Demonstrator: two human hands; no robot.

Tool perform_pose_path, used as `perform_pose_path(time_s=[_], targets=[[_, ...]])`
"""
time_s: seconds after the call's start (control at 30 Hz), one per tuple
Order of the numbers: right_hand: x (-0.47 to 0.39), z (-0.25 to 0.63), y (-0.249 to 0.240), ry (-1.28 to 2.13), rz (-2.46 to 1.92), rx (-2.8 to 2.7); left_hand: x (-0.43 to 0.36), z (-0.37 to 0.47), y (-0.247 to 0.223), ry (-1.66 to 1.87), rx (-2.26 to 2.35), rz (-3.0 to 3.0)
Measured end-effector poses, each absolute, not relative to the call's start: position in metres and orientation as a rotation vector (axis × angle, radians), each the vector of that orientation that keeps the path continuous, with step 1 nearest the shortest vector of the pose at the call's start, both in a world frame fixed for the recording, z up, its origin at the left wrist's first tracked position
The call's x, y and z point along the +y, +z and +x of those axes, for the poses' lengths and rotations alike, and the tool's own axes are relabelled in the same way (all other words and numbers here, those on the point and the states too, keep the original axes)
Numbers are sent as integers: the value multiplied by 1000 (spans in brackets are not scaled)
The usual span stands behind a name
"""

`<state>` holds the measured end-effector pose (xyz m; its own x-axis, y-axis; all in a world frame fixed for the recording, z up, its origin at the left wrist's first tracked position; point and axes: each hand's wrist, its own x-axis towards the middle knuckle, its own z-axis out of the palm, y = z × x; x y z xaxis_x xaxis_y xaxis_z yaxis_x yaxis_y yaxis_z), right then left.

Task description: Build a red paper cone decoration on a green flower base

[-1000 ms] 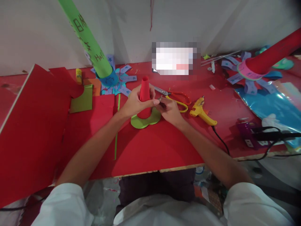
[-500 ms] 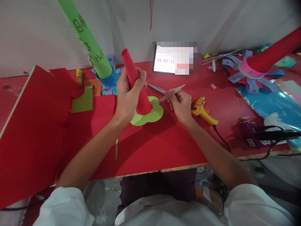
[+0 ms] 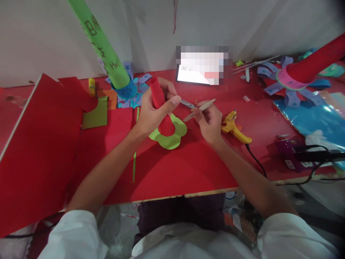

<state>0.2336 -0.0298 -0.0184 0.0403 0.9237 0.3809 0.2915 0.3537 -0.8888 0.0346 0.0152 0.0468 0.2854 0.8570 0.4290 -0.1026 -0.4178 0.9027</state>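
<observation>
My left hand (image 3: 151,117) is wrapped around a red paper tube (image 3: 157,94), which leans away to the upper left. At the tube's lower end sits a lime-green flower-shaped paper base (image 3: 171,142), close over the red tabletop. My right hand (image 3: 211,124) pinches a pale flat stick (image 3: 204,107) with a narrowed end, its lower tip just right of the green base. Scissors (image 3: 187,103) lie between the two hands, their handles partly hidden behind my right fingers.
A yellow glue gun (image 3: 234,127) with a black cable lies to the right. A green tube (image 3: 107,57) stands at the back left, near a glue stick (image 3: 92,87). A tablet (image 3: 192,76) leans on the wall. Large red card (image 3: 35,154) rises at left.
The red tube's top has come down and right, and its flower base has turned. My left thumb now points right, across the tube. The right hand keeps holding the stick, nearly in place.
</observation>
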Motion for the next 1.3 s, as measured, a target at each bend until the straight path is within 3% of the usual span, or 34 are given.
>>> perform_pose_path(time_s=[0.2,0.4,1.3], targets=[[-39,214,-14,587,-1096,-1843,12,41,30,1312,754,1757],[-32,210,-22,687,-1032,-1966,14,44,20,1372,731,1768],[-17,201,-32,576,-1149,-1810,10,50,15,1403,875,1658]])
